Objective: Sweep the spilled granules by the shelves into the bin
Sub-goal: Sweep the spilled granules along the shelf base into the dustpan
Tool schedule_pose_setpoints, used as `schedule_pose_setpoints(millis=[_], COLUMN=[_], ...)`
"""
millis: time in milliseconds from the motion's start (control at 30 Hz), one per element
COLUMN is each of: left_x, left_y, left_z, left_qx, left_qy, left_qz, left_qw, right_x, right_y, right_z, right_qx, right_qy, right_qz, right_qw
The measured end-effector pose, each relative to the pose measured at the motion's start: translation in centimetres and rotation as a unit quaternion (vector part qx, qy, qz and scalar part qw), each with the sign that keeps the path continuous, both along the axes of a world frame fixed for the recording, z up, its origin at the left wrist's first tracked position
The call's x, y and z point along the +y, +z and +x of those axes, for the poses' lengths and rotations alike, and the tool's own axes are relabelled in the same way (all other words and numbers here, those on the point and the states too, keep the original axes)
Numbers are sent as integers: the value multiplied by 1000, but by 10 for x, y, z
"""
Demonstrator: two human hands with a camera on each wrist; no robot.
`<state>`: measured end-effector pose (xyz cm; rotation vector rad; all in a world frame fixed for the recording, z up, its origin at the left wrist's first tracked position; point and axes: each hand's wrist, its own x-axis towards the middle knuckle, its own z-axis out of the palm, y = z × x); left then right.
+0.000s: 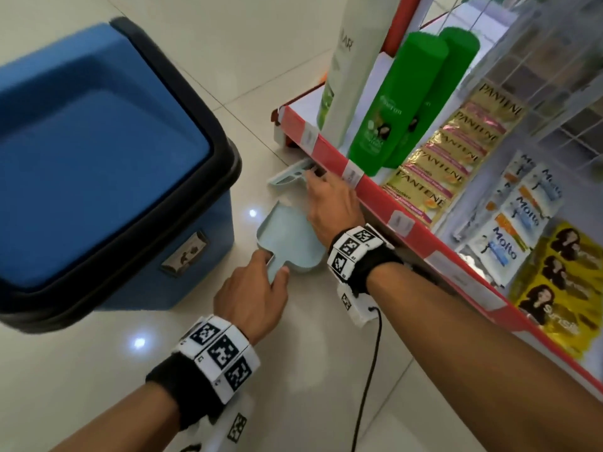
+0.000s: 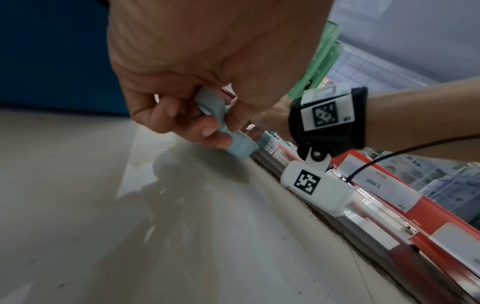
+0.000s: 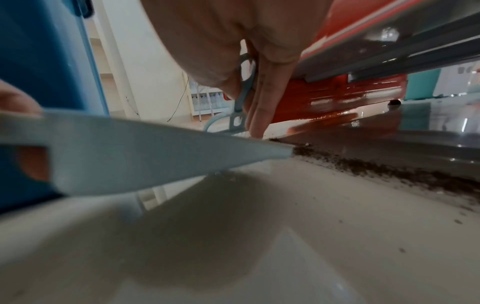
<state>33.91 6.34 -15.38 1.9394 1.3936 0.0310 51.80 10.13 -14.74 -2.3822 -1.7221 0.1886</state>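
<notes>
Dark brown granules point(image 3: 384, 167) lie in a line on the floor against the base of the shelf point(image 1: 421, 252), and show too as granules point(image 2: 322, 216) in the left wrist view. My left hand point(image 1: 272, 265) grips the handle of a pale blue dustpan point(image 1: 287, 233), which lies tilted on the tiles with its lip toward the shelf. The dustpan point(image 3: 155, 148) edge sits right at the near end of the line. My right hand point(image 1: 315, 181) holds a pale blue hand brush point(image 1: 287, 176) low by the shelf base; the brush point(image 3: 242, 86) handle is between my fingers. The blue bin point(image 1: 98, 151) stands to the left.
The bin has a black rim and a closed blue lid. Green bottles point(image 1: 398, 102) and hanging sachets point(image 1: 450, 151) fill the shelf above my right arm. A black cable point(image 1: 368, 370) trails from my right wrist. Glossy cream floor tiles point(image 1: 98, 386) spread toward me.
</notes>
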Motion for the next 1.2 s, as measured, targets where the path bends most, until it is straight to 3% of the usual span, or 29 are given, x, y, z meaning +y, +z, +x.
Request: schedule_pose_setpoints(millis=[167, 367, 533, 700, 833, 933, 1067, 1200], left_x=[-4, -8, -12, -18, -21, -22, -22, -21], left_y=[-10, -9, -12, -9, -5, -2, -1, 0], left_z=[-7, -8, -7, -10, -8, -5, -6, -10], left_qx=[-7, -20, -39, -33, -22, -21, -40, -59], left_qy=[-11, -12, -14, -29, -36, -45, -36, -25], left_qz=[-31, -50, -73, -85, -94, -104, -124, -134], left_qw=[999, 998, 996, 995, 995, 993, 991, 989], right_x=[22, 31, -15, -67, -34, 4, 11, -33], right_y=[-19, -23, -11, 14, 23, 17, 9, 18], right_z=[2, 1, 16, 24, 0, -14, -16, -4], right_qx=[-77, -31, 5, -67, -41, -74, -100, -74], right_qy=[0, -61, -52, 11, 35, 40, 43, 34], right_qz=[0, -19, -87, -113, -59, -35, -98, -154], right_qw=[997, 998, 995, 991, 997, 996, 989, 985])
